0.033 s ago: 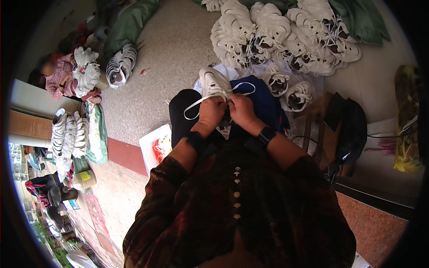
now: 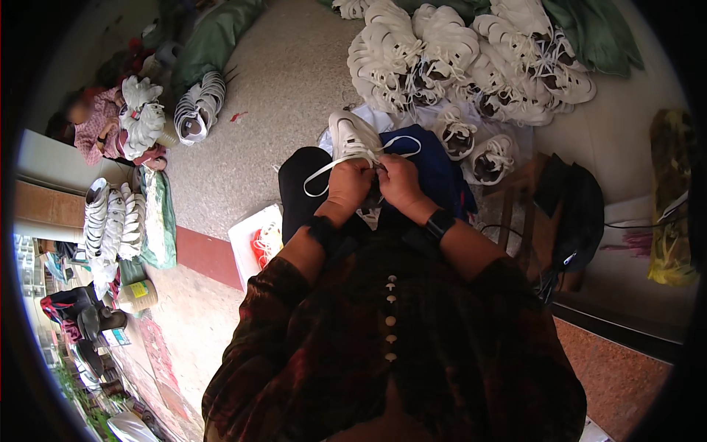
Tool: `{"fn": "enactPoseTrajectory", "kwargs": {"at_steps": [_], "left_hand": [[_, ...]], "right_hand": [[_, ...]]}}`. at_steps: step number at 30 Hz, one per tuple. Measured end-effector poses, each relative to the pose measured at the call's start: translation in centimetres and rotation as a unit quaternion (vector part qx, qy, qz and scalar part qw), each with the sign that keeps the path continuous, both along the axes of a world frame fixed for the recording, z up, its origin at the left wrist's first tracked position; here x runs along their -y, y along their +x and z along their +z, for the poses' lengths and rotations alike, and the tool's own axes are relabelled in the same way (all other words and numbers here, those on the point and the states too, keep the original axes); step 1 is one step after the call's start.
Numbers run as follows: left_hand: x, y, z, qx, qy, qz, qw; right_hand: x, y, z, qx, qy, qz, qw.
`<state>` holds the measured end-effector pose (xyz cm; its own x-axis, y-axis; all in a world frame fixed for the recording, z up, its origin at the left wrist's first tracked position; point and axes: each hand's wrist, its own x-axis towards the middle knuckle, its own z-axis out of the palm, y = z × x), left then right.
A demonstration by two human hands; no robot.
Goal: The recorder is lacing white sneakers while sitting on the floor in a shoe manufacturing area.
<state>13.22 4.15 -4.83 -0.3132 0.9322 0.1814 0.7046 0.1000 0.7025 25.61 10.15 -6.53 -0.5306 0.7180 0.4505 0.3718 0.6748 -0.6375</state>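
Observation:
A white sneaker rests on my lap with its toe pointing away from me. My left hand is closed at its lacing, beside a loop of flat white shoelace that hangs out to the left. Close by on the right, my right hand pinches at the same lacing, and another lace loop arcs over the blue cloth. Both sets of fingertips meet over the shoe's opening and partly hide it, along with the exact grip on the lace.
Two laced white shoes sit to my right, before a large heap of white shoes. A white box with red and white contents stands at my left knee. Farther left, a person sits near stacked shoes and green sacks.

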Motion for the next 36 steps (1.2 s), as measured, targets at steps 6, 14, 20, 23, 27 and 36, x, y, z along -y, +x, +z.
{"fn": "enactPoseTrajectory", "kwargs": {"at_steps": [6,14,20,23,27,36], "left_hand": [[0.4,-0.1,0.0,-0.005,0.002,0.001,1.000],[0.5,-0.1,-0.1,0.070,0.004,0.029,0.997],[0.5,0.2,0.1,0.008,0.006,0.013,1.000],[-0.1,0.3,0.6,-0.051,-0.065,0.020,0.996],[1.3,-0.8,2.6,-0.099,-0.139,-0.021,0.985],[7.0,-8.0,2.8,0.398,-0.097,0.107,0.906]], "right_hand": [[0.4,-0.3,0.3,0.027,0.005,-0.030,0.999],[0.3,-0.3,0.2,-0.012,-0.029,-0.012,0.999],[0.1,-0.2,-0.1,-0.037,-0.014,-0.005,0.999],[-0.1,-0.3,-0.2,-0.042,-0.026,-0.011,0.999],[-0.2,0.1,0.1,0.009,-0.036,-0.009,0.999],[0.8,-3.8,3.9,-0.003,-0.008,0.147,0.989]]}}
